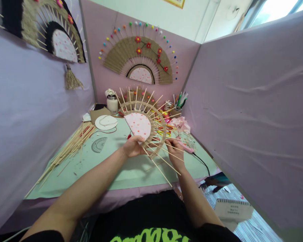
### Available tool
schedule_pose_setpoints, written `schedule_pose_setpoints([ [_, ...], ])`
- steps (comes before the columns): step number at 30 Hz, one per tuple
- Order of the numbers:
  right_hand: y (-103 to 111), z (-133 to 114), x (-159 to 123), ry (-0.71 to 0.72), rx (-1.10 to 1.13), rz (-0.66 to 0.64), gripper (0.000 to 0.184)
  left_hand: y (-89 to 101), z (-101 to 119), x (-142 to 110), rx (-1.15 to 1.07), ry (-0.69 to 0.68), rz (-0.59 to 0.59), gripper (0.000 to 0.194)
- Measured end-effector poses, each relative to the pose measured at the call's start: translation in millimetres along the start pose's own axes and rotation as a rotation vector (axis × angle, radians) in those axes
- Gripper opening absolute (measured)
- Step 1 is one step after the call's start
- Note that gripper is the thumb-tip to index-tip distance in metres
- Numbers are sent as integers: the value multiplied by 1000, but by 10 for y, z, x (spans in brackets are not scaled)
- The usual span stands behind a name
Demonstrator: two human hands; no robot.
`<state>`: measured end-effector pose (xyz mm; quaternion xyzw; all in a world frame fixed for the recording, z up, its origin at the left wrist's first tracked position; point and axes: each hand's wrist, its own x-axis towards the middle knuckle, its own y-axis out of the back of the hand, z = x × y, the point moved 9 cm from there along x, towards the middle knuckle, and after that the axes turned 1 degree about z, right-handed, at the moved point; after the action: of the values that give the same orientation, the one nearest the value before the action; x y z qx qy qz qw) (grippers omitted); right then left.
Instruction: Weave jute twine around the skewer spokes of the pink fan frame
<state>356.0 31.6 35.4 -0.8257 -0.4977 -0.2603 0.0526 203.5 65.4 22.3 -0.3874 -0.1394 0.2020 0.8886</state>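
Note:
A half-round fan frame (138, 125) is held up over the table, tilted to the right. Its white centre has pink spots, a woven twine band (162, 118) curves around it, and thin wooden sticks radiate outward. My left hand (135, 147) grips the lower edge of the centre, thumb in front and fingers behind. At the lower right of the fan, my right hand (175, 153) has its fingers closed around the twine band's edge and sticks; exactly what they pinch is partly hidden.
Loose sticks (73, 143) lie at the left beside a protractor (99, 145) and a white disc (106, 122). A pink glue gun (187, 147) with a black cord rests at the right. Behind stand a jar (112, 103) and a tool holder (176, 112). Fabric partitions (249, 84) enclose the table.

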Motion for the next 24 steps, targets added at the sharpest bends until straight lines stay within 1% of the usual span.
schedule_pose_setpoints([
  [2, -78, 30, 20, -53, 67, 13, 25, 0, 47, -4, 10, -21, -5, 58],
  [4, -202, 68, 54, -111, 154, 4, 27, 16, 124, -15, 21, -51, -3, 61],
  [6, -371, 117, 98, -183, 279, -18, 27, 67, 201, -30, 31, -66, 17, 64],
  [9, -679, 185, 166, -316, 546, -64, 26, 201, 294, -60, 31, -49, 76, 64],
  [12, -984, 183, 208, -429, 812, -146, 20, 331, 388, -103, 13, -33, 123, 63],
  [15, -1192, 148, 204, -499, 986, -246, 13, 432, 472, -142, -3, -30, 150, 61],
  [18, -1290, 191, 160, -572, 1062, -300, 12, 530, 475, -148, -36, -1, 175, 55],
  [21, -1325, 274, 119, -625, 1116, -320, 15, 613, 385, -111, -83, 56, 204, 52],
  [24, -1336, 352, 98, -666, 1183, -313, 14, 643, 277, -54, -132, 87, 220, 53],
])
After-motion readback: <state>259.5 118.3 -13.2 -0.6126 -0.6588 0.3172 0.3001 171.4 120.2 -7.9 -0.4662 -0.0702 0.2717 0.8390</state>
